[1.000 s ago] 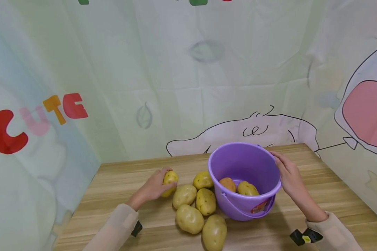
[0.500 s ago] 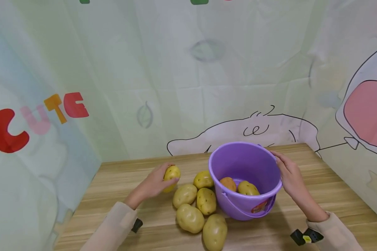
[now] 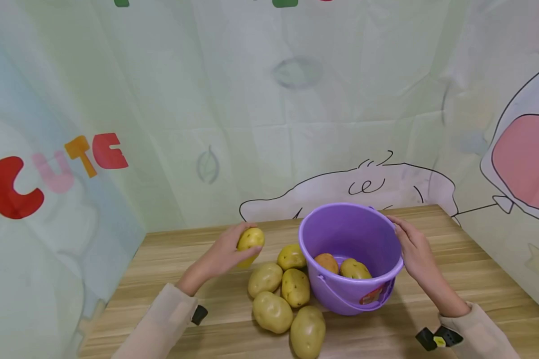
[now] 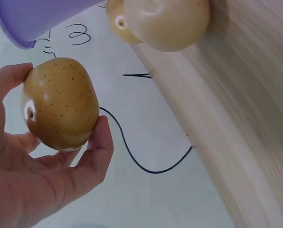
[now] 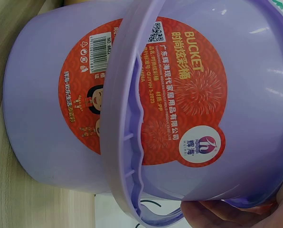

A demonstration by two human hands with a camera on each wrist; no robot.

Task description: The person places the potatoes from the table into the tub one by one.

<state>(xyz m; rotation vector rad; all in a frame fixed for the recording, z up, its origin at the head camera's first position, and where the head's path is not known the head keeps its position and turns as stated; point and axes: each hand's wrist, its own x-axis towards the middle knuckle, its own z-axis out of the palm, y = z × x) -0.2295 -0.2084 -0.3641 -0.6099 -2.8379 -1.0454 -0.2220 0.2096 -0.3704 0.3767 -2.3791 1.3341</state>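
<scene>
My left hand grips a yellow potato between thumb and fingers, left of the bucket. In the left wrist view that potato shows brown specks and looks held off the table. A purple bucket stands on the table, tilted a little toward me in the head view. My right hand holds its right rim; in the right wrist view only some fingers show at the bucket's edge. Inside the bucket lie an orange-brown potato and a yellowish potato.
Several potatoes lie in a cluster left of the bucket, among them a large pale potato and one near the front, an oval potato. A printed curtain hangs behind the wooden table.
My left hand has moved up and slightly right with the potato in its grip. The right hand and bucket have stayed in place.
</scene>
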